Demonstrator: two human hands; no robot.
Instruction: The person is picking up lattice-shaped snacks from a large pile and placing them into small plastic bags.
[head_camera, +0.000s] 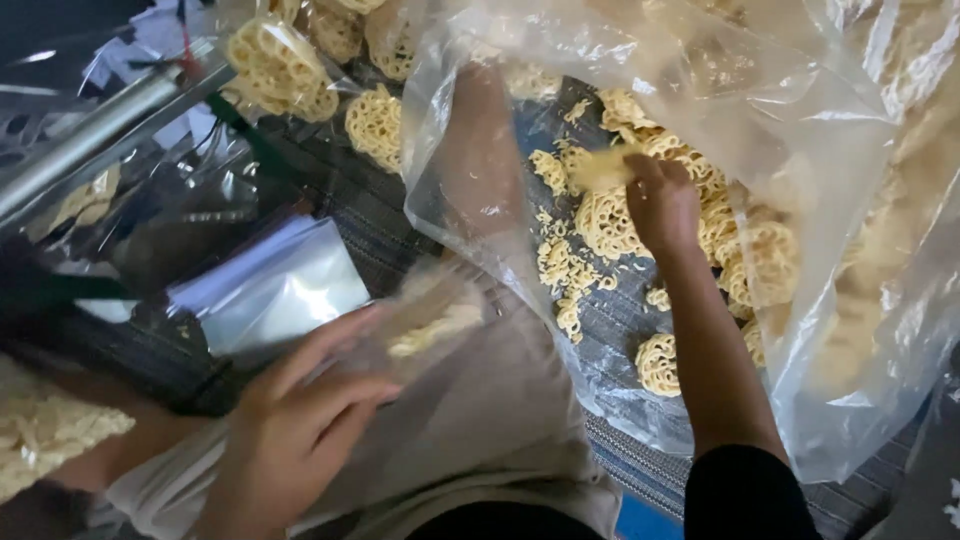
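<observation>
Striped cloth (610, 340) lies under your fingers. Your right hand (662, 205) is deep inside the big clear bag (800, 140), fingers closed on a lacy yellow cracker (600, 170) above the cracker pile (740, 250). Your left hand (300, 420) pinches a small bag (430, 320) open, ready nearby.

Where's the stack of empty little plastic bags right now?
In the head view, the flat stack of empty bags lies left of centre, just above the left hand.

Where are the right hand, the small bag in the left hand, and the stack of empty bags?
right hand (662, 205), head view, back of the hand.
small bag (432, 322), head view, its filled end.
stack of empty bags (275, 285), head view, top sheet.
</observation>
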